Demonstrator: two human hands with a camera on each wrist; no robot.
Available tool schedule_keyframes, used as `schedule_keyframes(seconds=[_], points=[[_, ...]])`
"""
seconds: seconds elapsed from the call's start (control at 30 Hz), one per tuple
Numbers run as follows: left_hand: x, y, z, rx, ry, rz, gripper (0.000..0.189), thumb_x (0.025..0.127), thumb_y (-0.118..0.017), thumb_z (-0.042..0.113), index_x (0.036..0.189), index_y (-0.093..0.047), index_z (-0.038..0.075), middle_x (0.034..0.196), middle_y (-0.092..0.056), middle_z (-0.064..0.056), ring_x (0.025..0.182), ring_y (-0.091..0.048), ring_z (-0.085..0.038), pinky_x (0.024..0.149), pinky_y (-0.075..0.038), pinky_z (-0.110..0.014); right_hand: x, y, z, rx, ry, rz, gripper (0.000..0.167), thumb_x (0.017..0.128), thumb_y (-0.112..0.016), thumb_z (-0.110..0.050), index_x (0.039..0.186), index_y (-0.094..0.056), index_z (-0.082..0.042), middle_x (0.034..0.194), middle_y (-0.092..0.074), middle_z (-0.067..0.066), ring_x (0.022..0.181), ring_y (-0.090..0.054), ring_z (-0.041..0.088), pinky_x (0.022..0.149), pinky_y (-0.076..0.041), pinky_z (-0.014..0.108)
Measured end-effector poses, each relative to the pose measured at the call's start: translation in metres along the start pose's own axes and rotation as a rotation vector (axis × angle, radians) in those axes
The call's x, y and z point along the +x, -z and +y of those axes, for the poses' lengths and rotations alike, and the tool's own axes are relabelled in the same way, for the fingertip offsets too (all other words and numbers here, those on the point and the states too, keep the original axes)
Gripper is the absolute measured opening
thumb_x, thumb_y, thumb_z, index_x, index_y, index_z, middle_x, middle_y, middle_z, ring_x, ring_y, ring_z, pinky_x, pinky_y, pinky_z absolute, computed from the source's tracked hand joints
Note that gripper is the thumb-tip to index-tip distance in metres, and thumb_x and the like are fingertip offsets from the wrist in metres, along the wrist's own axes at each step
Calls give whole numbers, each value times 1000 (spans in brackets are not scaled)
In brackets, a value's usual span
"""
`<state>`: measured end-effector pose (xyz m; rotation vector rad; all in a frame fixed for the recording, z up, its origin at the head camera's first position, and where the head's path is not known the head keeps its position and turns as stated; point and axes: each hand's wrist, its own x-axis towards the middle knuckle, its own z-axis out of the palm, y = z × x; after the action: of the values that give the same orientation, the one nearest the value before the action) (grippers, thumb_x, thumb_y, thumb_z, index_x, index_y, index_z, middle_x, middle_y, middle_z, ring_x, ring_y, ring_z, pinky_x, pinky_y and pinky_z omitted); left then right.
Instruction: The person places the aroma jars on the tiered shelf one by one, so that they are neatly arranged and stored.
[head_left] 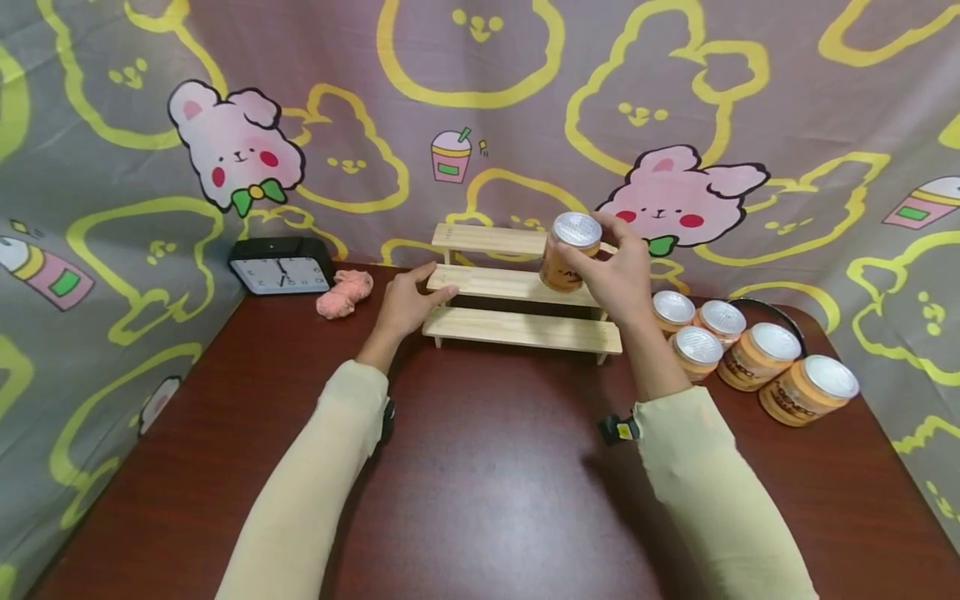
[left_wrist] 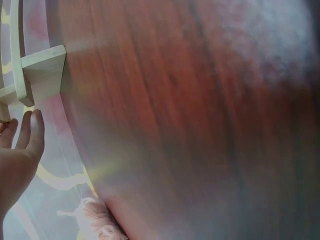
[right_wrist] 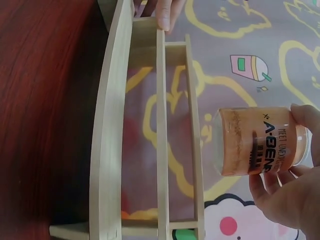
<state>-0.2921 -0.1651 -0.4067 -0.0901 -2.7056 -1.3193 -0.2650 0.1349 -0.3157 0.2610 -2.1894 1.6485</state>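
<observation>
Orange jar [head_left: 561,272], likely stiff and slick-sided, is held aloft near the right edge of the wooden rack [head_left: 517,327], right hand [head_left: 621,271] pinching below the lid [head_left: 577,226], probably its surest hold; left hand [head_left: 407,304] grips the rack's left edge.

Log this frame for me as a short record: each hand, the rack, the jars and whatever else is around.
Left hand: holds the left end of the rack's middle shelf
Right hand: grips a lettered jar, upright
Held jar's position: in the air above the rack, clear of the shelves
Wooden rack: three stepped shelves, no jar resting on them
Other jars: five visible, on the table right of the rack
Left side: black-cased clock, pink bundle
Backdrop: cartoon-patterned curtain
</observation>
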Motion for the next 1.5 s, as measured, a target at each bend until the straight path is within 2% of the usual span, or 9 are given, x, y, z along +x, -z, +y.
schedule_keyframes(seconds=[0.27, 0.53, 0.77, 1.1, 1.5], points=[[-2, -2, -4, 7, 10, 7, 76, 90, -78, 45, 151, -50, 11, 152, -49, -12, 141, -42, -30, 113, -38, -46, 9, -23, -3, 46, -6, -5, 63, 82, -84, -14, 135, -57, 8, 123, -61, 22, 113, -56, 25, 96, -51, 38], [-1, -2, -2, -14, -3, 13, 76, 89, -78, 47, 151, -51, 10, 152, -49, -11, 141, -42, -30, 113, -38, -46, 24, -49, -11, 88, 53, -12, 61, 82, -84, -13, 134, -58, 8, 124, -62, 23, 114, -58, 28, 96, -50, 36], [1, -2, -3, -19, -5, 10, 76, 89, -77, 47, 151, -50, 11, 152, -49, -11, 142, -41, -29, 112, -38, -46, 39, -64, -20, 73, -11, -20, 58, 83, -84, -15, 131, -59, 5, 123, -63, 19, 112, -59, 24, 95, -51, 32], [1, -3, -3, -16, 7, 1, 78, 89, -78, 48, 152, -50, 12, 152, -49, -11, 142, -41, -30, 113, -37, -47, 56, -76, -16, 39, -115, -32, 64, 85, -84, -17, 138, -54, 4, 129, -62, 16, 116, -58, 23, 97, -49, 28], [0, -3, -2, -21, -4, 11, 76, 90, -78, 44, 151, -50, 10, 151, -50, -12, 141, -42, -31, 113, -37, -46, 66, -92, -8, 29, -111, -28, 62, 85, -85, -15, 136, -56, 5, 126, -64, 18, 113, -61, 25, 96, -50, 28]])
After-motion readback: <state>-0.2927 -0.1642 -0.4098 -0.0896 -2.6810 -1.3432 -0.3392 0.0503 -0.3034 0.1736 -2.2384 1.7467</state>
